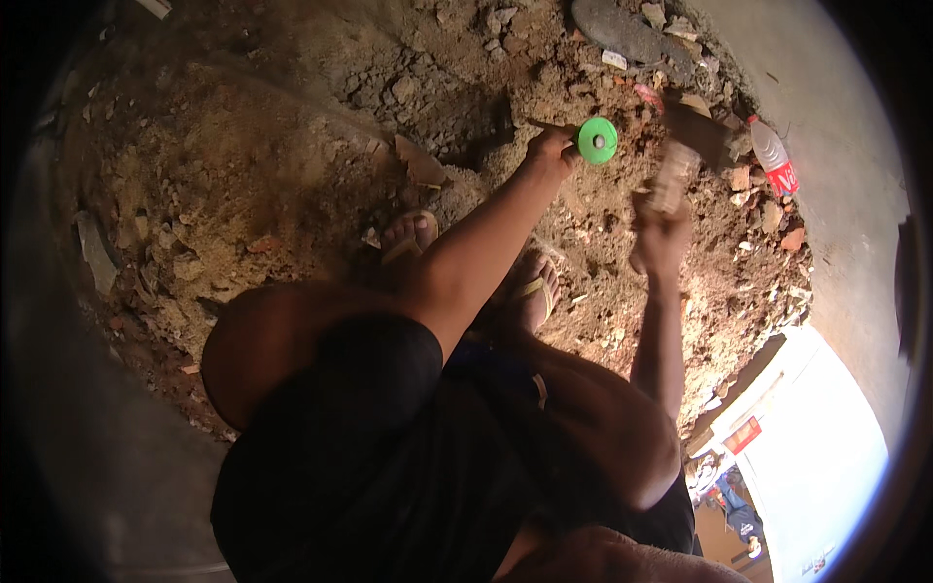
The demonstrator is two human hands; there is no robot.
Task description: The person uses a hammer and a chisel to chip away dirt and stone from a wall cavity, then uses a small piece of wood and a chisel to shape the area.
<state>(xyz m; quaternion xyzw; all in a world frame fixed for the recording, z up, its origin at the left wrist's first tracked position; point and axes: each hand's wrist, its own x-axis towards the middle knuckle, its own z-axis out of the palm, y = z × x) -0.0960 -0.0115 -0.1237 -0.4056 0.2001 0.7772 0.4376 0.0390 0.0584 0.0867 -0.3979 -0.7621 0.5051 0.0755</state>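
Observation:
My left hand (pixel 553 151) is closed just behind the round green guard of a chisel (pixel 598 141). The chisel's metal striking end shows at the middle of the guard, while its shaft and tip are hidden. To the right, my right hand (pixel 663 231) grips the pale handle of a hammer (pixel 673 177). Its dark head, smeared by motion, is up and to the right of that hand, apart from the chisel. Broken brown earth (pixel 603 282) with small stones lies beneath both hands.
My sandalled feet (pixel 539 291) stand on the rubble. A clear bottle with a red label (pixel 773 155) lies at the right edge by the smooth grey floor (pixel 826 126). A large grey slab (pixel 632 34) sits at the far side. A bright white surface (pixel 816 437) is at lower right.

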